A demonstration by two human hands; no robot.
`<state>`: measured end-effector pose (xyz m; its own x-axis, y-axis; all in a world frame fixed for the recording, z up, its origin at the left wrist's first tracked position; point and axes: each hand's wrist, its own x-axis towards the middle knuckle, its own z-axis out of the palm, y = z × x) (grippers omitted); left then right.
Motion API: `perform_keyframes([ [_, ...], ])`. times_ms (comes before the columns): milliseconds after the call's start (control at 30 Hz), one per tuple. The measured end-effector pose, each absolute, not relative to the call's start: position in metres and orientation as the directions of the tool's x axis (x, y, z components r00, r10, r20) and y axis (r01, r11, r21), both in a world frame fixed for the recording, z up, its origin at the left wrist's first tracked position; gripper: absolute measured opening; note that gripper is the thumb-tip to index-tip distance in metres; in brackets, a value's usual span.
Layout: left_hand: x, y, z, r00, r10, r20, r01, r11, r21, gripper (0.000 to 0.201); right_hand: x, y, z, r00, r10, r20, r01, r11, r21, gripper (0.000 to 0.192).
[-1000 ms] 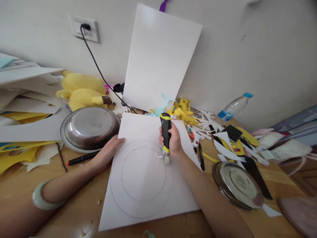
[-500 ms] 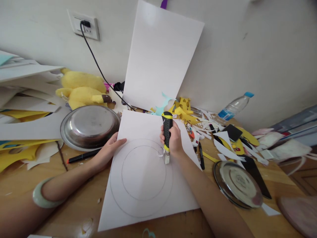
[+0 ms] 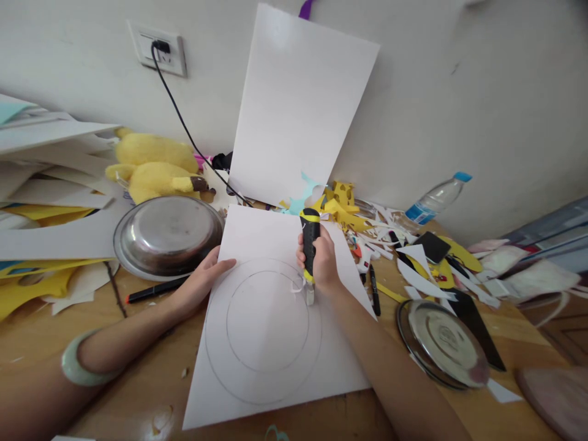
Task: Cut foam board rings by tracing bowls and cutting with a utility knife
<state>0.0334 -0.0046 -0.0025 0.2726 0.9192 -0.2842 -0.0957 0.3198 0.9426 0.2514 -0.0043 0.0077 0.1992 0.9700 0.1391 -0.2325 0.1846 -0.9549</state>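
Note:
A white sheet of board (image 3: 257, 380) lies on the wooden table with two concentric circles drawn on it. My right hand (image 3: 324, 260) grips a black and yellow utility knife (image 3: 309, 242), its blade tip on the right side of the inner circle, where a thin curl of paper (image 3: 297, 285) lifts off the sheet. My left hand (image 3: 202, 283) rests flat on the sheet's left edge, pressing it down. A pale green bangle (image 3: 76, 367) sits on my left forearm.
A large steel plate (image 3: 168, 236) lies left of the sheet, a smaller one (image 3: 441, 343) to the right. A black marker (image 3: 154, 290), a yellow plush toy (image 3: 154, 165), paper scraps (image 3: 390, 236), a water bottle (image 3: 434, 199), stacked card (image 3: 50, 202) and a leaning white board (image 3: 298, 104) surround it.
The knife and my right hand have shifted slightly up along the inner circle, then back down. My left hand has crept a little further onto the sheet.

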Motion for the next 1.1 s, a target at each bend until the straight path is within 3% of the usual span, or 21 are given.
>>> perform_keyframes([
  [800, 0.034, -0.002, -0.004, 0.275, 0.923, -0.268, 0.031, 0.270, 0.962, 0.053, 0.246, -0.006, 0.004, 0.221, 0.961, 0.167, -0.151, 0.203, -0.968, 0.013],
  [1100, 0.036, -0.004, -0.002, 0.205, 0.931, -0.301, 0.000, 0.308, 0.951, 0.044, 0.251, -0.005, 0.019, 0.231, 0.953, 0.195, -0.264, 0.255, -0.930, 0.016],
])
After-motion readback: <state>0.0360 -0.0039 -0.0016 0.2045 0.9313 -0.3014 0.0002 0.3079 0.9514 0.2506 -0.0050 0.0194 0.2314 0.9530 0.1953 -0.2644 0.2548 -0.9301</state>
